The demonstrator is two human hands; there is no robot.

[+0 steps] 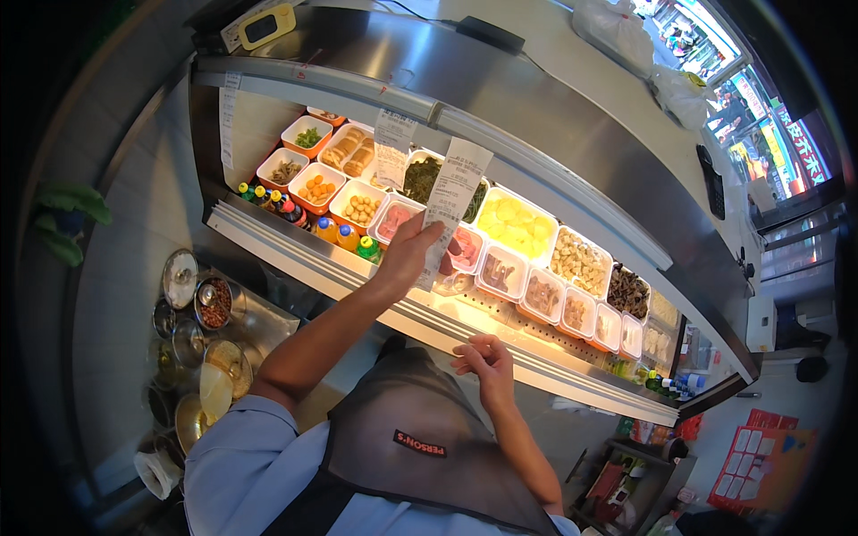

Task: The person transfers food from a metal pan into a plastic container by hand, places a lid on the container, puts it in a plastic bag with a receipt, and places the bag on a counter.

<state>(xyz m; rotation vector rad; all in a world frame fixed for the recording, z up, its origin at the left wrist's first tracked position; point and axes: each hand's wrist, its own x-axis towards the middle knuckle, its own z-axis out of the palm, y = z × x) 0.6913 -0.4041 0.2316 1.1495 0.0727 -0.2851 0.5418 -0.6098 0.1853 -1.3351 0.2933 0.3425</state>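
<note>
My left hand (410,256) grips a long printed paper receipt (457,175) by its lower part, holding it up before a lit glass-fronted food display case (442,315). Lower down, near the case's front rail, my right hand (488,367) is empty, its fingers loosely bent and apart. Behind the receipt are tubs of pink sliced meat (397,218), dark green seaweed-like strips (422,177) and pale yellow slices (515,225). A second receipt (394,144) hangs from the case's upper edge, left of the held one. The held receipt partly hides several tubs.
Bottled drinks (347,237) line the front of the case. At the left stand metal bowls and lids (214,303) on a steel surface. A yellow-framed device (267,27) and a black handset (710,181) rest on top. Plastic bags (613,30) lie near the window.
</note>
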